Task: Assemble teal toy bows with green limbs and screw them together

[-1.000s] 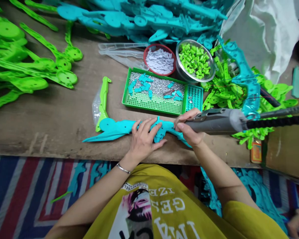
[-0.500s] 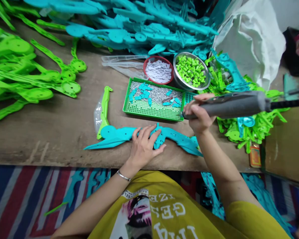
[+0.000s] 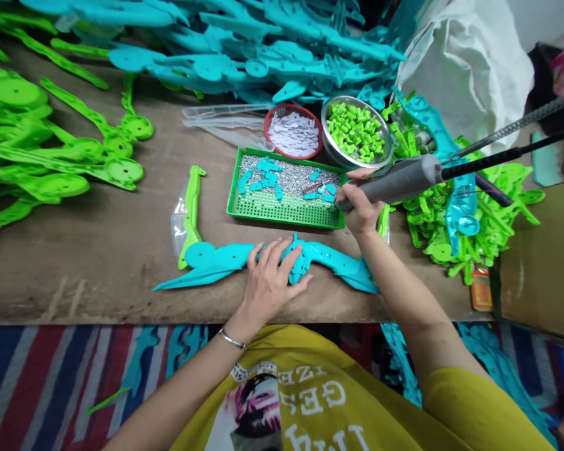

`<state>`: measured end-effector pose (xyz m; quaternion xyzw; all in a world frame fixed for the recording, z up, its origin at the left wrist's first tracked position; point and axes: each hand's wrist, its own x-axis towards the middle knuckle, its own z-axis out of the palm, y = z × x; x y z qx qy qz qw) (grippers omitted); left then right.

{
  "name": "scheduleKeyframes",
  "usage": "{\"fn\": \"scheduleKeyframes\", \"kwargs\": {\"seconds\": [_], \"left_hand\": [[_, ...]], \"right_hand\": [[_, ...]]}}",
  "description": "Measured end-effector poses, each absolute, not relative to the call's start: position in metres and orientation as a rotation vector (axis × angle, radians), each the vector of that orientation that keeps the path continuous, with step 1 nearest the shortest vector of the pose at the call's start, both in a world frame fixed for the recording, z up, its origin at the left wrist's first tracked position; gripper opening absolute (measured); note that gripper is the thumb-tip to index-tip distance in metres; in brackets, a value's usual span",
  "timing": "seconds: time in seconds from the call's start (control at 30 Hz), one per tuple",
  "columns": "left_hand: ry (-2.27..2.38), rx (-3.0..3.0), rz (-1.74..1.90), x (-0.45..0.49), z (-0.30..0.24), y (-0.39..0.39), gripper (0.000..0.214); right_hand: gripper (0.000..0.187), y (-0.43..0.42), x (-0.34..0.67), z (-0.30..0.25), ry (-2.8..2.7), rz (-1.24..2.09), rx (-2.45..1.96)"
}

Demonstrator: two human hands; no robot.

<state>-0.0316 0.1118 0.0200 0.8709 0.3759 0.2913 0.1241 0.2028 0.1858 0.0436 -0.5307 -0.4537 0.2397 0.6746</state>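
- Turquoise plastic formed the long bow-shaped piece [image 3: 343, 264], which, in the head view, lay lengthwise on the brown surface [image 3: 113, 250], close to the front edge and just before the person.
- The left hand [image 3: 269, 275] lay palm down over the middle of that piece, its fingers spread and touching it rather than wrapped round it.
- The right hand [image 3: 361, 207] was wrapped round a grey handheld tool [image 3: 395, 181], raised above the surface; the tool's front end was at the right end of a green tray [image 3: 286, 213], and a black cable [image 3: 482, 164] ran from its rear.
- Inside the tray were many tiny silvery parts [image 3: 297, 168], too small to tell apart, with several turquoise clips [image 3: 266, 180] on top.
- Near the bow-shaped piece's left end stood out a green limb [image 3: 193, 210], clear plastic beside it.
- Behind the tray, a red basket [image 3: 268, 143] of white pieces sat next to a metal bowl [image 3: 329, 143] of green bits.
- Beyond, turquoise parts [image 3: 263, 53] were heaped; green parts [image 3: 42, 144] lay at the left.
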Motion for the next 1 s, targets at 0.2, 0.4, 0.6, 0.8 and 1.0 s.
{"fn": "scheduleKeyframes", "kwargs": {"seconds": [0.2, 0.4, 0.6, 0.8, 1.0], "left_hand": [[1.113, 2.538, 0.846, -0.031, 0.020, 0.112, 0.046], [1.096, 2.529, 0.857, -0.032, 0.018, 0.113, 0.048], [1.093, 2.495, 0.827, -0.031, 0.016, 0.113, 0.050], [1.116, 2.507, 0.811, -0.031, 0.015, 0.114, 0.050], [1.105, 2.529, 0.826, -0.031, 0.014, 0.114, 0.052]], "right_hand": [[0.031, 0.189, 0.202, 0.043, -1.063, 0.595, -1.131], [0.033, 0.167, 0.202, 0.081, -1.050, 0.512, -1.178], [0.024, 0.092, 0.193, 0.116, -1.031, 0.619, -1.094], [0.023, 0.059, 0.190, 0.094, -1.025, 0.690, -1.129], [0.022, 0.058, 0.193, 0.079, -1.027, 0.734, -1.203]]}}
